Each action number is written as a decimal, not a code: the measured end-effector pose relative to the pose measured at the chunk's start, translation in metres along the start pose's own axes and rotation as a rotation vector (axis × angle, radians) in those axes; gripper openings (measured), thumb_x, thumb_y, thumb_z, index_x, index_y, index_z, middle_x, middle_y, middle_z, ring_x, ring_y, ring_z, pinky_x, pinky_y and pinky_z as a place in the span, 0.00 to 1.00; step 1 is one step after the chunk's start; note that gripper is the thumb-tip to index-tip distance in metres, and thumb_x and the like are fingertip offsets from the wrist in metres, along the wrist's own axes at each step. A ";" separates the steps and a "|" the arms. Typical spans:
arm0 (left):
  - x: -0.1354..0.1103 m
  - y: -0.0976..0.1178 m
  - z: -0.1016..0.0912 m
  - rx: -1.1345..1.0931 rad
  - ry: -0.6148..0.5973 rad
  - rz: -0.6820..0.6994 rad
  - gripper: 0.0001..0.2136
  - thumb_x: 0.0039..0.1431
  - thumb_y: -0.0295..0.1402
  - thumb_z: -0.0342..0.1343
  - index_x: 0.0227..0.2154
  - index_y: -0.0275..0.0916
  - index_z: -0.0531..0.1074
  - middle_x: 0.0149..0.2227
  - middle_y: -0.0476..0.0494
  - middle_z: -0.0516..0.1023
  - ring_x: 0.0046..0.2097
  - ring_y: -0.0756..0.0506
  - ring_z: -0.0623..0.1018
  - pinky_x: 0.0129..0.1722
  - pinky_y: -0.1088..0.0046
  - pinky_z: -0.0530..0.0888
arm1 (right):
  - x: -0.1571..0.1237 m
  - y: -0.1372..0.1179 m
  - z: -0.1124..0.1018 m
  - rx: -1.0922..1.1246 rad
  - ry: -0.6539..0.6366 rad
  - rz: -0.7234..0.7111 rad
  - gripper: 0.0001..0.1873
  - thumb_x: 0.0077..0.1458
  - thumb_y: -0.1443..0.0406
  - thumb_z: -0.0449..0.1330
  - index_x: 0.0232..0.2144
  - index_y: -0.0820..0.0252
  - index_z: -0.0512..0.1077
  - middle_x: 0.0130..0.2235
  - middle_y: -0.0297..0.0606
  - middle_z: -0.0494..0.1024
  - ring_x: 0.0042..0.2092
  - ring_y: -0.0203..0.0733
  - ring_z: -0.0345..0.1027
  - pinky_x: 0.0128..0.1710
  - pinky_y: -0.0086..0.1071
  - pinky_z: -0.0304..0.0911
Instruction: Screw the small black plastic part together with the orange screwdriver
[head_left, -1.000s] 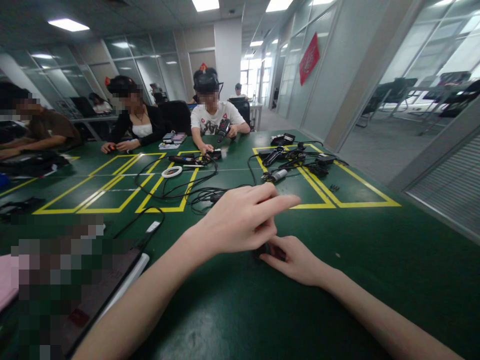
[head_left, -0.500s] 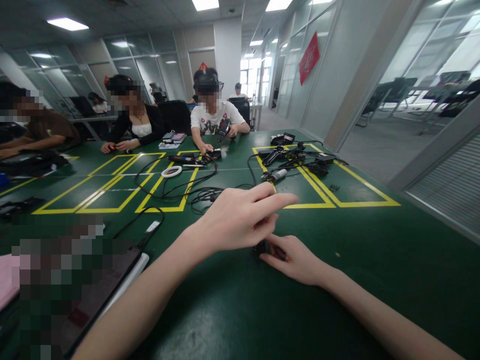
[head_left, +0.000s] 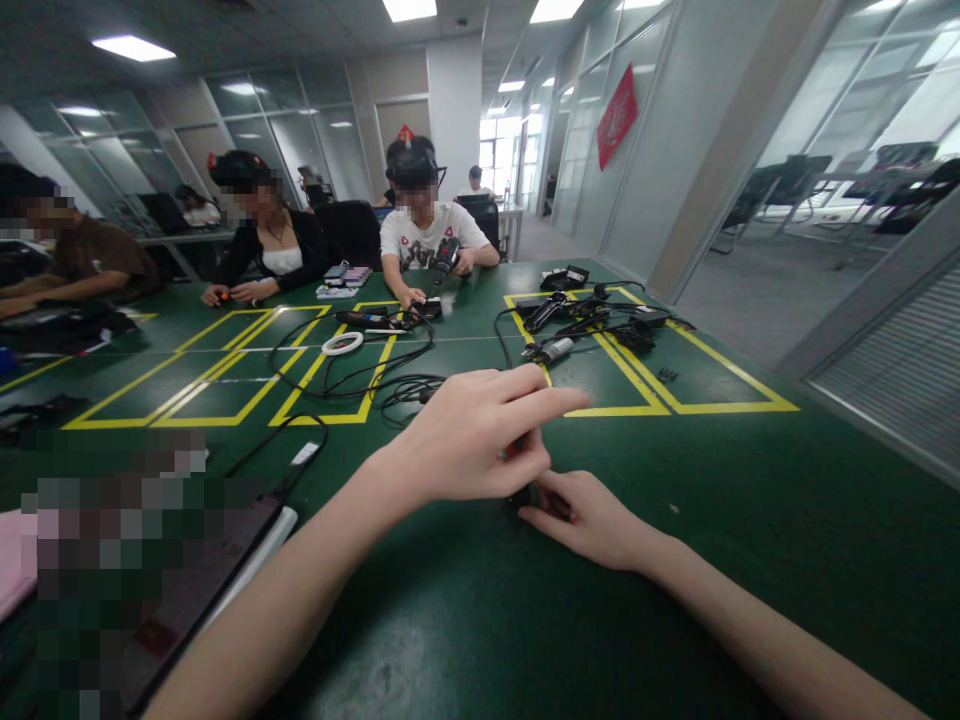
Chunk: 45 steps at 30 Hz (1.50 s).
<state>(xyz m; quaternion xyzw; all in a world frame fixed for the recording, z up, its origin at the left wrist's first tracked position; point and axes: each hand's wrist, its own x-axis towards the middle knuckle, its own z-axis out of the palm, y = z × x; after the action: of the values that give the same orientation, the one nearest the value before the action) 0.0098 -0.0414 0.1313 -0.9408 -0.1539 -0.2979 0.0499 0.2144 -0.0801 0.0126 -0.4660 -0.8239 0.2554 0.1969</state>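
Note:
My left hand point(head_left: 480, 435) is above the table in the middle of the view, back of the hand towards me. Its index finger stretches to the right while the other fingers curl in. A bit of red shows below those fingers, but what they grip is mostly hidden. Just under and to the right, my right hand point(head_left: 596, 520) rests at the table with thumb and fingers closed on a small black object point(head_left: 520, 498). Fingers of both hands cover much of that object, so its kind cannot be told.
Ahead on the green table point(head_left: 712, 560) lie black cables point(head_left: 360, 375), a white tape ring point(head_left: 342, 343), and a silver-and-black tool point(head_left: 551, 350). Yellow tape point(head_left: 739, 407) marks rectangles. A dark flat device point(head_left: 217, 570) lies at left. Across the table, a person point(head_left: 431, 235) holds a power drill point(head_left: 447, 260).
The curled fingers of my left hand have shifted slightly, and a red bit now shows beneath them. My right hand stays in place on the black object.

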 end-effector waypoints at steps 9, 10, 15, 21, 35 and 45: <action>0.001 0.000 -0.001 0.003 0.013 0.014 0.14 0.65 0.26 0.50 0.51 0.37 0.75 0.36 0.45 0.77 0.35 0.48 0.76 0.35 0.73 0.72 | 0.000 0.001 0.001 0.008 0.014 -0.007 0.07 0.63 0.60 0.59 0.36 0.57 0.71 0.25 0.32 0.76 0.26 0.40 0.69 0.29 0.30 0.54; 0.001 0.000 -0.001 -0.003 0.009 0.018 0.15 0.65 0.25 0.49 0.51 0.36 0.75 0.37 0.44 0.77 0.36 0.48 0.77 0.36 0.73 0.72 | 0.000 0.001 0.001 0.008 0.013 -0.008 0.07 0.63 0.60 0.59 0.36 0.57 0.71 0.25 0.32 0.76 0.26 0.40 0.69 0.29 0.30 0.54; 0.000 -0.001 0.000 -0.014 -0.003 -0.010 0.15 0.69 0.26 0.49 0.54 0.38 0.73 0.42 0.43 0.79 0.36 0.50 0.77 0.34 0.76 0.72 | 0.000 0.001 0.000 0.009 0.000 -0.005 0.07 0.63 0.60 0.58 0.37 0.57 0.71 0.25 0.32 0.75 0.26 0.40 0.69 0.29 0.30 0.54; -0.001 -0.001 0.000 -0.019 0.008 0.021 0.15 0.65 0.26 0.49 0.52 0.37 0.74 0.37 0.44 0.78 0.36 0.48 0.78 0.35 0.74 0.73 | 0.001 0.001 0.001 0.024 0.010 -0.005 0.07 0.63 0.59 0.59 0.35 0.57 0.70 0.25 0.32 0.75 0.26 0.40 0.68 0.29 0.31 0.54; 0.000 -0.001 0.001 0.052 0.003 0.011 0.14 0.70 0.28 0.50 0.53 0.38 0.73 0.41 0.43 0.78 0.35 0.50 0.78 0.34 0.76 0.72 | 0.001 0.001 0.001 -0.014 0.000 0.002 0.07 0.63 0.60 0.59 0.39 0.57 0.72 0.25 0.32 0.76 0.26 0.40 0.69 0.28 0.30 0.54; -0.001 0.001 -0.001 -0.013 0.007 -0.007 0.17 0.64 0.27 0.50 0.54 0.38 0.74 0.40 0.44 0.79 0.34 0.50 0.78 0.32 0.75 0.70 | 0.000 0.002 0.001 0.016 0.013 -0.010 0.08 0.63 0.59 0.59 0.35 0.58 0.72 0.25 0.33 0.75 0.26 0.40 0.68 0.28 0.31 0.53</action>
<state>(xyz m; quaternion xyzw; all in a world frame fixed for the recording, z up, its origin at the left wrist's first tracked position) 0.0089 -0.0428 0.1312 -0.9396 -0.1551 -0.3022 0.0432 0.2153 -0.0799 0.0102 -0.4621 -0.8227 0.2582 0.2072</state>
